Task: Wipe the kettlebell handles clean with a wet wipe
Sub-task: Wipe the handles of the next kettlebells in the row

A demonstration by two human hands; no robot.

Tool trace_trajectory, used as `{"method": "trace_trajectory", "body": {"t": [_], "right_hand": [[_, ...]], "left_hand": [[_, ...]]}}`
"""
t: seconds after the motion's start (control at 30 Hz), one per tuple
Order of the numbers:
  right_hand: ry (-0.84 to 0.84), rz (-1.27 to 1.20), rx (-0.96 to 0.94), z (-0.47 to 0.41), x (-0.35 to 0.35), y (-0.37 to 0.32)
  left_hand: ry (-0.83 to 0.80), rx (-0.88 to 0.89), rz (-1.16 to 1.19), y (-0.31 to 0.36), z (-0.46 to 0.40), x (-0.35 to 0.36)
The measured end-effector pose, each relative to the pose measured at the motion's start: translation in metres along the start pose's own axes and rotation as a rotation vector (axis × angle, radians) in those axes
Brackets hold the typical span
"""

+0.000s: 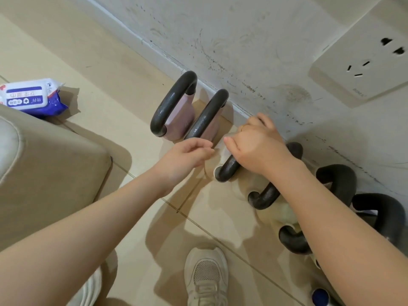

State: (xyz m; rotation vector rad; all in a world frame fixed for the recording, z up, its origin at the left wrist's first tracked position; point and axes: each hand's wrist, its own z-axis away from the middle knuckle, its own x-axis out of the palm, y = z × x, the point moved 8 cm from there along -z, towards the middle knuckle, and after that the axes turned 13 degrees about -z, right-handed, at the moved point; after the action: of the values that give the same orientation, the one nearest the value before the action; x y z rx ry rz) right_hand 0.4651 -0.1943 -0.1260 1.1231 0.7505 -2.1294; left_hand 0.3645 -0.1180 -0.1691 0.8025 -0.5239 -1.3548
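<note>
By the scuffed white wall (254, 40), the right hand (254, 146) is closed over the dark grey metal handle (229, 168) of a pale kettlebell, pressing a thin white wet wipe (220, 151) whose loose edge the left hand (187, 153) pinches between thumb and fingertips

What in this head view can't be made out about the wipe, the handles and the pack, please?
- Wet wipe: mostly hidden between the left hand and right hand.
- Third kettlebell handle: its middle is covered by the right hand.
- Nearest kettlebells: crossed by the right forearm, partly cut off.
- Wet wipe pack: print too small, upside down.
</note>
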Motion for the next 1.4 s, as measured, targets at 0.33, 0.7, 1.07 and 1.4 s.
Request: {"method": "trace_trajectory", "body": {"t": [0.33,0.7,1.07,1.4], "right_hand": [[-0.082,0.783,-0.147,0.042,0.094,-0.072],[0.296,0.425,-0.138,0.036,0.073,-0.057],[0.248,-0.31,0.138,-0.002,0.003,0.024],[0.475,-2.003,0.838,-0.012,0.05,0.067]], "left_hand": [[-0.039,-0.003,-0.227,-0.012,0.012,-0.005],[-0.06,0.084,-0.256,0.001,0.01,-0.003],[0.026,0.151,-0.249,0.031,-0.003,0.019],[-0.029,0.247,-0.485,0.037,-0.01,0.029]]}}
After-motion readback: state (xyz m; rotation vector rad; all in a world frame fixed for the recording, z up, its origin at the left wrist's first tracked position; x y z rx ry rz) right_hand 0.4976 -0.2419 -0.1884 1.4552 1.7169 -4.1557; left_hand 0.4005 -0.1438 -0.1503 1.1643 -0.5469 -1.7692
